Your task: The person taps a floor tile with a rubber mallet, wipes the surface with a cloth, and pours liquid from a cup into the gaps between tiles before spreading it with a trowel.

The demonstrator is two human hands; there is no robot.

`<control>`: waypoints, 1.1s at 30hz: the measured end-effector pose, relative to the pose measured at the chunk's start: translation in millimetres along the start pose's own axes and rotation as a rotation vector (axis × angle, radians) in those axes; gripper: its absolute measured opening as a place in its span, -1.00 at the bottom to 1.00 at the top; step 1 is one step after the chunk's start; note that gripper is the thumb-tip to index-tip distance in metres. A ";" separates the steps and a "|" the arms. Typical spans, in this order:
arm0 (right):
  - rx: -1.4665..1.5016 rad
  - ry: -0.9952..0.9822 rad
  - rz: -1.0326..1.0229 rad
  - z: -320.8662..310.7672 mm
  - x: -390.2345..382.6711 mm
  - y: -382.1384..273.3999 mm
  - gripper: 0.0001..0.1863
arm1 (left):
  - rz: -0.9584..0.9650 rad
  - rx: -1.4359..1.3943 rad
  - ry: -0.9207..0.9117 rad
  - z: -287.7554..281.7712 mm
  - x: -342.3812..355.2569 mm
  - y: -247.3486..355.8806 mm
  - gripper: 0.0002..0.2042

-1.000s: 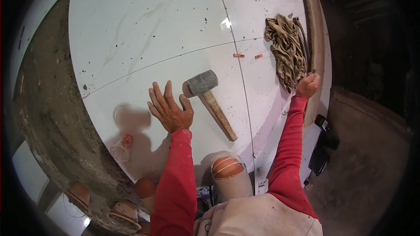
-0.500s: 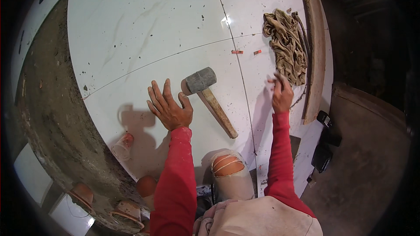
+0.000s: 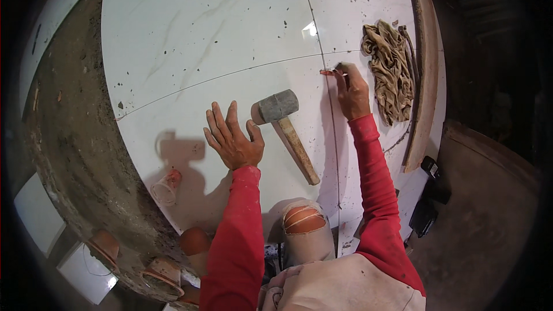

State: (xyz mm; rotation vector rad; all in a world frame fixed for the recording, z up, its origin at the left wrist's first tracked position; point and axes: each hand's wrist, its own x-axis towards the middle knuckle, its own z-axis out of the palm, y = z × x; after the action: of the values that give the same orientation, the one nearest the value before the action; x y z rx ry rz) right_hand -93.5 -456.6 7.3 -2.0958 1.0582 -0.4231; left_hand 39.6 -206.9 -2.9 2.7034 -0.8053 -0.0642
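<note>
My left hand (image 3: 237, 143) rests palm down on the white floor tile (image 3: 173, 63), fingers spread, holding nothing. Just right of it lies a rubber mallet (image 3: 279, 106) with a dark grey head and a worn wooden handle. My right hand (image 3: 353, 97) is low over the tiles beside the joint, its fingertips pinched together; what is between them is too small to make out. Immediately left of those fingertips, a small red strip-like piece (image 3: 326, 72) lies at the joint. A crumpled brown cloth (image 3: 390, 78) is to the right of my right hand.
A long wooden board (image 3: 421, 75) runs along the right side. A clear plastic cup (image 3: 166, 189) with red on it lies at lower left, near a strip of bare mortar (image 3: 69, 98). Brown pots (image 3: 164, 273) stand at lower left. Dark crumbs dot the tiles.
My right hand has moved forward and left, away from the cloth's near end to the red pieces; the right-hand piece is now hidden by it. My left hand stays by the mallet. The view has shifted slightly.
</note>
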 end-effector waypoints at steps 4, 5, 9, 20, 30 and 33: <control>-0.332 -0.029 -0.223 10.1 -2.5 -10.0 -0.71 | 0.004 -0.005 -0.002 1.2 -1.3 2.0 -0.41; -0.334 -0.021 -0.242 8.6 -1.1 -9.8 -0.75 | 0.007 -0.007 -0.005 2.0 -1.0 3.3 -0.41; -0.398 -0.133 -0.207 5.9 14.6 -12.3 -0.83 | 0.013 -0.007 -0.002 1.7 -2.2 1.9 -0.41; 0.332 0.047 0.334 -30.3 -27.8 -13.9 -0.85 | 0.013 -0.011 -0.001 2.5 -1.1 2.4 -0.41; -0.851 0.404 -0.018 -103.1 -51.1 40.5 -0.65 | 0.005 0.020 0.007 -0.2 0.4 -2.2 -0.41; -0.977 0.358 0.020 -117.4 -0.9 87.1 -0.56 | 0.015 -0.025 0.006 5.3 -4.2 9.4 -0.41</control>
State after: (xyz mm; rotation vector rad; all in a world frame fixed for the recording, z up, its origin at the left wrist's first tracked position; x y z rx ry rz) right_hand -209.4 -544.4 22.0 -2.9113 1.7346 -0.2978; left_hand 30.4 -213.7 -5.1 2.6730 -0.8175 -0.0618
